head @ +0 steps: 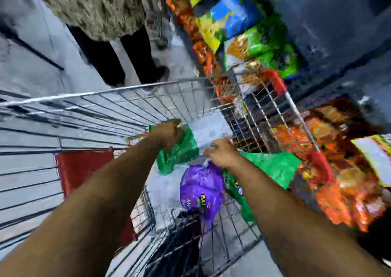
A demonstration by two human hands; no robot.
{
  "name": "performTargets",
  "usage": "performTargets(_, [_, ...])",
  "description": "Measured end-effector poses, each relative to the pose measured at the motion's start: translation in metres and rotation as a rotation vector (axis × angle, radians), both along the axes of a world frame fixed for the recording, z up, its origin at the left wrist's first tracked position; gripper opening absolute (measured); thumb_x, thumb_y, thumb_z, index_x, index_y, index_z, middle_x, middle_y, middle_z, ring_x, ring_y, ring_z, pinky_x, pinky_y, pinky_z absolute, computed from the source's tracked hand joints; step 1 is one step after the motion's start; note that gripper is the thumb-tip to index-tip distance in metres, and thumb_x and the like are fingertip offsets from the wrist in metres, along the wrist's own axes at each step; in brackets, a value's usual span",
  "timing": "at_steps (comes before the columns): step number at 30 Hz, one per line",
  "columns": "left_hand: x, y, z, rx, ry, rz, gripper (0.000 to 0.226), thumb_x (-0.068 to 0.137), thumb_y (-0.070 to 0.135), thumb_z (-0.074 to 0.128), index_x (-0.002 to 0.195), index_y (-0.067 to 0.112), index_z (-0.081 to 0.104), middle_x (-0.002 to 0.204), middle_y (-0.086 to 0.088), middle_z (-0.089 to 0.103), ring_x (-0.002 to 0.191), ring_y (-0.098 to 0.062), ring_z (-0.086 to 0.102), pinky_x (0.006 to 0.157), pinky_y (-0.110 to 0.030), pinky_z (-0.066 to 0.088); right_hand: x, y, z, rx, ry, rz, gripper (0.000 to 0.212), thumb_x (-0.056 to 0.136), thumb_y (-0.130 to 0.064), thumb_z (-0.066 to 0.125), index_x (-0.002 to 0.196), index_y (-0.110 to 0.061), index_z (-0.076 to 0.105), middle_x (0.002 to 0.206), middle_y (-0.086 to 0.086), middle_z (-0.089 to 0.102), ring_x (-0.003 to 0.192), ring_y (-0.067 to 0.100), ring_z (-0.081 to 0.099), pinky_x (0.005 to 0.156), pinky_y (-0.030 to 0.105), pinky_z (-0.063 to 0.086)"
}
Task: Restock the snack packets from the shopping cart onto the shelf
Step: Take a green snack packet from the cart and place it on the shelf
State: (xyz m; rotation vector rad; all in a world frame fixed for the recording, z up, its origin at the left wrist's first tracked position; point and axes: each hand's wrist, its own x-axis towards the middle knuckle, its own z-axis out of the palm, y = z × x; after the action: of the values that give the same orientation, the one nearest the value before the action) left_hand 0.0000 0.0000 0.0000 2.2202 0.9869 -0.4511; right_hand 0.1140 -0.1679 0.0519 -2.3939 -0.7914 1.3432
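Observation:
Both my arms reach down into a wire shopping cart point(118, 94). My left hand point(166, 134) is closed on the top of a green snack packet point(179, 152). My right hand point(222, 153) grips the edge of a second green packet point(275, 167), which lies against the cart's right side. A purple packet point(201, 189) rests in the cart below my hands, with another green packet point(241, 200) beside it. The shelf point(232, 22) on the right holds blue, yellow, green and orange packets. The picture is blurred by motion.
A person in a patterned coat and dark trousers point(110, 50) stands on the grey floor just beyond the cart. A red panel point(84, 168) sits on the cart's left side. Orange packets point(330, 181) fill the near shelf at right.

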Motion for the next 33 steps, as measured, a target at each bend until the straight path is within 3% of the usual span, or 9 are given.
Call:
performTargets(3, [0.019,0.011,-0.021,-0.084,-0.004,-0.005,0.049,0.097,0.044,0.039,0.122,0.004,0.053,0.126,-0.030,0.059,0.119,-0.040,0.056,0.100,-0.042,0.046,-0.007,0.020,-0.037,-0.045,0.217,-0.309,0.025,0.086,-0.020,0.060,0.062,-0.021,0.053,0.074,0.005,0.059,0.077,0.018,0.055,0.074,0.029,0.052])
performTargets(8, [0.032,0.021,-0.045,-0.223,0.142,-0.057,0.064,0.095,0.060,0.028,0.082,0.007,0.062,0.087,-0.026,0.070,0.071,-0.027,0.062,0.063,-0.028,0.043,-0.018,0.043,-0.071,-0.106,0.605,-0.775,0.017,0.093,-0.010,0.048,0.078,-0.017,0.049,0.081,0.005,0.051,0.071,0.019,0.053,0.075,0.032,0.051])
performTargets(10, [0.037,0.023,-0.054,-0.284,0.182,-0.048,0.066,0.092,0.064,0.026,0.081,0.009,0.060,0.083,-0.025,0.066,0.068,-0.026,0.058,0.054,-0.026,0.038,-0.023,0.045,-0.082,-0.092,0.638,-0.873,0.012,0.094,-0.012,0.043,0.092,-0.012,0.055,0.088,0.008,0.054,0.073,0.020,0.054,0.082,0.034,0.050])
performTargets(13, [0.039,0.027,-0.059,-0.352,0.265,-0.079,0.067,0.089,0.070,0.029,0.078,0.010,0.058,0.077,-0.017,0.062,0.067,-0.026,0.059,0.051,-0.024,0.036,-0.029,0.044,-0.093,-0.036,0.682,-0.984,0.040,0.091,-0.015,0.048,0.128,-0.001,0.051,0.112,0.015,0.057,0.095,0.024,0.057,0.093,0.041,0.050])
performTargets(18, [0.038,0.037,-0.036,-0.496,0.296,0.003,0.057,0.081,0.074,0.043,0.075,0.019,0.055,0.051,-0.001,0.040,0.036,-0.016,0.031,0.042,-0.017,0.030,-0.026,0.039,-0.085,-0.069,0.651,-1.141,0.030,0.079,-0.008,0.059,0.109,-0.006,0.062,0.117,0.021,0.065,0.103,0.033,0.064,0.091,0.052,0.054])
performTargets(23, [0.032,0.043,0.001,-0.896,0.085,0.224,0.032,0.081,0.035,0.061,0.112,0.027,0.059,0.110,-0.010,0.066,0.089,-0.024,0.060,0.072,-0.033,0.048,-0.014,0.030,-0.052,0.053,0.682,-1.215,0.036,0.077,0.001,0.059,0.112,-0.004,0.065,0.106,0.025,0.070,0.086,0.037,0.070,0.075,0.064,0.054])
performTargets(26, [0.022,0.044,0.022,-1.092,-0.058,0.330,0.048,0.047,0.028,0.072,0.094,0.019,0.073,0.078,-0.003,0.073,0.057,-0.019,0.065,0.051,-0.022,0.051,0.001,0.019,-0.027,0.126,0.542,-1.196,0.030,0.080,-0.005,0.063,0.110,-0.004,0.064,0.103,0.023,0.071,0.082,0.035,0.069,0.072,0.056,0.056])
performTargets(29, [0.014,0.039,0.021,-1.297,-0.215,0.523,0.034,0.056,0.025,0.066,0.088,0.016,0.075,0.080,-0.005,0.077,0.069,-0.021,0.072,0.073,-0.041,0.061,0.026,0.007,-0.005,0.246,0.485,-1.128,0.012,0.088,-0.002,0.052,0.085,-0.010,0.061,0.073,0.016,0.067,0.057,0.028,0.065,0.046,0.040,0.056])
performTargets(33, [0.015,0.023,0.005,-0.980,-0.298,0.477,0.037,0.082,-0.010,0.046,0.096,0.017,0.066,0.092,0.000,0.074,0.082,-0.013,0.070,0.073,-0.032,0.056,0.050,-0.006,0.008,0.382,0.635,-1.054,0.021,0.092,0.001,0.045,0.086,-0.013,0.060,0.047,0.002,0.063,0.041,0.018,0.057,0.037,0.025,0.048])
